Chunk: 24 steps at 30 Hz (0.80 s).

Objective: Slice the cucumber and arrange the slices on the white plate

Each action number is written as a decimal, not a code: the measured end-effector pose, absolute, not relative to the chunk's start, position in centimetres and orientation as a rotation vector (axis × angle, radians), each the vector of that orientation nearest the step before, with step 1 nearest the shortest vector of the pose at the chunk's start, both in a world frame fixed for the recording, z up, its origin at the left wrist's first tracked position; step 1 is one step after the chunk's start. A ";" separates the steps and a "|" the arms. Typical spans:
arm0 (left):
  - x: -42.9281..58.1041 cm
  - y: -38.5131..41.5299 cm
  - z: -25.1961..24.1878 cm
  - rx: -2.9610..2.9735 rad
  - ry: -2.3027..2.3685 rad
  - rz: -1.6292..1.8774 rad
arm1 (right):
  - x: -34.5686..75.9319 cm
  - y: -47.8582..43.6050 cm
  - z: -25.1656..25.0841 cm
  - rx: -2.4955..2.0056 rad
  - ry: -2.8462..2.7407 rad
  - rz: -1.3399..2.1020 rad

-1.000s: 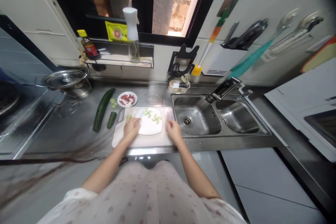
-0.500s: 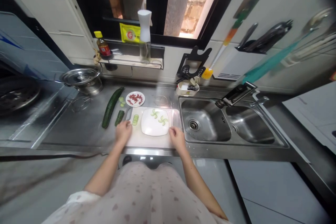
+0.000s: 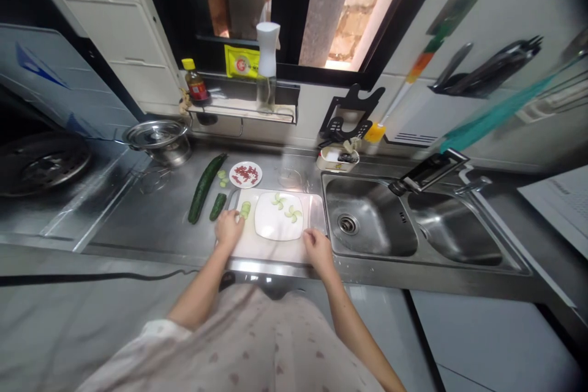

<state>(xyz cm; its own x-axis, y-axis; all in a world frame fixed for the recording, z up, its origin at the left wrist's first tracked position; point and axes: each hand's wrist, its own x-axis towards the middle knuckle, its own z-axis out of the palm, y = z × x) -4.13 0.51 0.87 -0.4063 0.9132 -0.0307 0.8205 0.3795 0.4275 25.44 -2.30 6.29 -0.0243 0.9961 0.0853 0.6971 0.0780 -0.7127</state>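
A white square plate [image 3: 272,228] rests on a pale cutting board [image 3: 257,250]. Light green cucumber slices lie fanned on it as two pinwheels [image 3: 292,214]. My left hand [image 3: 228,230] is at the board's left side, thumb and forefinger slightly apart at the near end of a row of cucumber slices [image 3: 245,208]. My right hand [image 3: 318,247] is by the plate's lower right corner with its fingers curled together; whether anything is between them is hidden. Left of the board lie a cut cucumber piece [image 3: 217,206] and a long whole cucumber [image 3: 205,188].
A small plate of chopped red bits [image 3: 245,175] stands behind the board, beside loose cucumber slices [image 3: 223,179]. A knife [image 3: 234,199] lies along the board's left edge. To the right is a double sink [image 3: 367,214] with a black faucet [image 3: 429,170]; a lidded steel pot [image 3: 160,141] stands back left.
My left hand has moved right and onto the row of cucumber slices. My right hand stays near the plate's corner. The whole view has shifted slightly.
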 end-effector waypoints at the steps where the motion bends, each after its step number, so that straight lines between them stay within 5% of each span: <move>1: -4.1 0.5 0.9 1.532 2.380 0.516 | 25.4 -2.3 6.3 -1.680 -1.781 0.667; 24: -2.8 0.2 6.5 1.041 1.757 1.165 | 22.9 -0.9 8.5 -1.535 -1.787 0.741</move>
<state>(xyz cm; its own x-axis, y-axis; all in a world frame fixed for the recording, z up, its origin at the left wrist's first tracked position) -2.83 0.19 6.52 -0.3696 0.9158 -0.1570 0.2116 0.2474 0.9455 22.86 -0.86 8.49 -0.0942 0.9886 0.1177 0.6150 0.1507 -0.7740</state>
